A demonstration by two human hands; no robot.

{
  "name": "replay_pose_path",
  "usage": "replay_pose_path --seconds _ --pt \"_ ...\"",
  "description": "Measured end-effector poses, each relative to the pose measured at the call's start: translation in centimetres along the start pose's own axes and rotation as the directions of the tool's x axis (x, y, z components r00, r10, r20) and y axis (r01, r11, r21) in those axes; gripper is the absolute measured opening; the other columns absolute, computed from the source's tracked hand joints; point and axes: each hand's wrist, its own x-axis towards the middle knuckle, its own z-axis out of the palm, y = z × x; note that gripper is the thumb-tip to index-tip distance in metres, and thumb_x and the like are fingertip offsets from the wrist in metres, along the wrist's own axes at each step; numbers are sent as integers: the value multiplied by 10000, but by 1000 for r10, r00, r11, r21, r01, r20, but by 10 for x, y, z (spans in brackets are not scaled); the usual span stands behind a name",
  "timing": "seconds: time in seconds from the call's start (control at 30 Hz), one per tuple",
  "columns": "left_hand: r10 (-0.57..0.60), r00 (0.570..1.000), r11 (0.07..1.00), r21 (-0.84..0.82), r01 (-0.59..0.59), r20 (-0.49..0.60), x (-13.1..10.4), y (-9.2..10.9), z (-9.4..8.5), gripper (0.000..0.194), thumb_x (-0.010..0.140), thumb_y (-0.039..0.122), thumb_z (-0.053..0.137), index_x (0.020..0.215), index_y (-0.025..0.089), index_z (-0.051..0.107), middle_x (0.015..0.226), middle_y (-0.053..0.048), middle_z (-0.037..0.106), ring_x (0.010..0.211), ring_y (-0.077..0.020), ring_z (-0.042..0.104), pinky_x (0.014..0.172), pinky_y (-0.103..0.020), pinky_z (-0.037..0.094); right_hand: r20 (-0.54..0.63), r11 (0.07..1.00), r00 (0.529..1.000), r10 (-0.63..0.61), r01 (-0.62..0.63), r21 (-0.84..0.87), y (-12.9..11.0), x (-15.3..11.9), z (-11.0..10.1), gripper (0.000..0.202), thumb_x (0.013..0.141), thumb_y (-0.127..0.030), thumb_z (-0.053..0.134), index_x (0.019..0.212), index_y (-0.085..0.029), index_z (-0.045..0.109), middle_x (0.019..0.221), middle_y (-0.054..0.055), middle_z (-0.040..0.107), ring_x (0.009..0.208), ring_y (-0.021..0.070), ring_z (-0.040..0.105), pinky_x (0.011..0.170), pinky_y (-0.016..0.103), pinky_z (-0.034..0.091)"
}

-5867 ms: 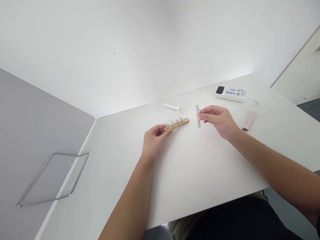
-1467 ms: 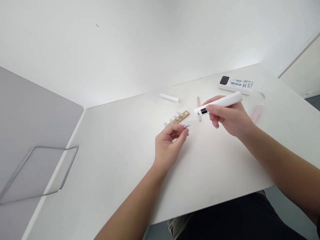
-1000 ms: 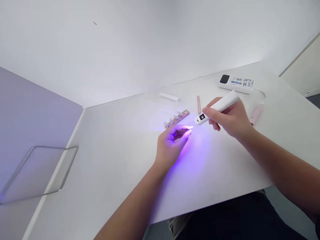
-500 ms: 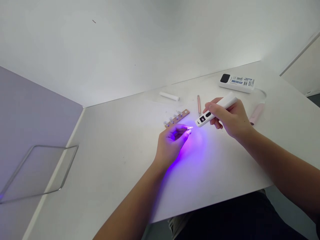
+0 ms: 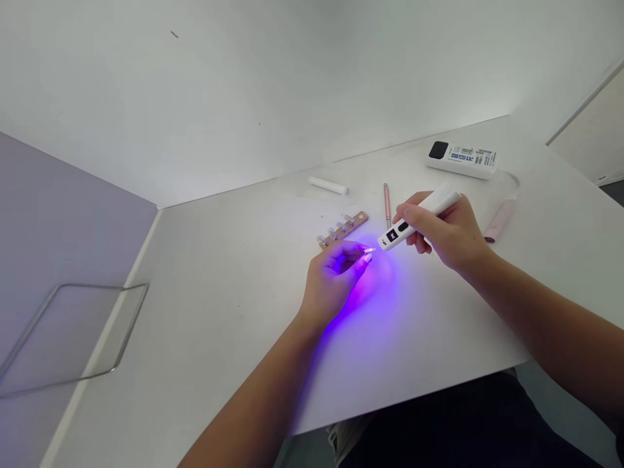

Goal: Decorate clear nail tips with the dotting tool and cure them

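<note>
In the middle of the table, the thumb and fingers of my left hand pinch a small false nail tip, its outline blurred by violet glare. My right hand grips a white handheld UV nail lamp with a small lit display. The lamp's head points down and left, slightly apart from the nail tip, and throws violet light over my left fingers and the table. Just behind my left hand lies a wooden nail-tip stand carrying several clear tips; my hand hides its near end.
A pink metallic pen-like tool lies left of my right hand. A white stick rests farther back. To the right are a white box-shaped device with a cable and a pink handpiece. A metal wire frame stands at left.
The digits on the lamp's display differ. Both hands keep nearly the same pose, with the violet light still on. The whole view has shifted very slightly.
</note>
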Motion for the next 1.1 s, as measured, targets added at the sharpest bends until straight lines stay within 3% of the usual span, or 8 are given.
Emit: replay_pose_path --seconds 1.1 --pt "-5 1000 999 50 4 10 0 0 -2 152 821 322 818 924 212 796 971 -61 831 876 -208 783 835 -363 656 47 997 998 29 -32 76 11 5 -6 246 875 -348 751 698 -179 779 607 29 634 486 124 578 389 244 389"
